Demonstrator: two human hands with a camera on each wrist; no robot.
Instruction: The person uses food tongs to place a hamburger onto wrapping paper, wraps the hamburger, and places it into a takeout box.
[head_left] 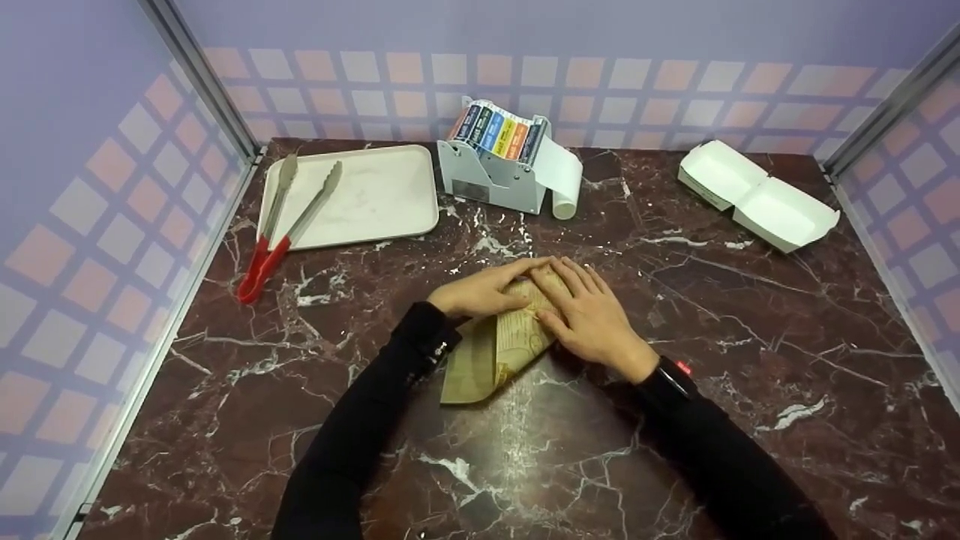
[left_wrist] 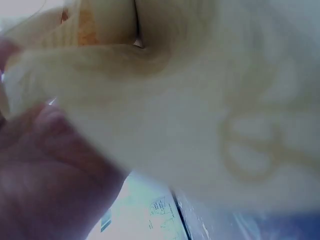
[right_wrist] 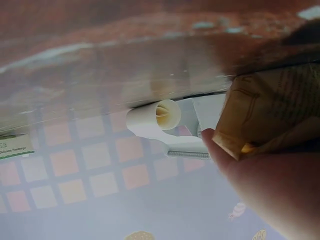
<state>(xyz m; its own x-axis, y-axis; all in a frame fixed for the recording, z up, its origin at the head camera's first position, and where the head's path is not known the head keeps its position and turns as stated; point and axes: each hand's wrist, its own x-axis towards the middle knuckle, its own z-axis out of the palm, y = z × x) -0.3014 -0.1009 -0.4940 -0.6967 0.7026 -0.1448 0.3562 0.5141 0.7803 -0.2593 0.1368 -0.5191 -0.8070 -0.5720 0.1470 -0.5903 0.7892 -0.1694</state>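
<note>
Two bare hands meet over a folded brown paper wrapper near the middle of a table. The left hand [head_left: 480, 294] lies along the far left of the wrapper [head_left: 521, 341], its fingers reaching toward the far end and its thumb on top. The right hand [head_left: 596, 321] lies over the right side, fingers close together and nearly straight, thumb resting on the paper. Both hands look flattened rather than clenched, pressing on the wrapper. A loose flap [head_left: 466, 367] of it spreads toward the person at the near left. In the right wrist view, a bit of yellow [right_wrist: 247, 148] shows at a gap in the paper; what it is, I cannot tell.

Black sleeves [head_left: 349, 442] cover both arms, with dark bands at the wrists. The table [head_left: 225, 420] is dark red-brown marble pattern with white veins.

Beyond the hands, at the far left, is a white tray [head_left: 382, 196]. Red-handled tongs [head_left: 257, 279] lie spread, tips on the tray, handle end on the table. Right of the tray stands a grey dispenser [head_left: 491, 184] with colourful labels [head_left: 501, 133] on top and a curled white strip [head_left: 561, 171] hanging from its right side. At the far right sits an open white box [head_left: 787, 214]. Lilac walls [head_left: 562, 26] with pink and white squares stand around.
</note>
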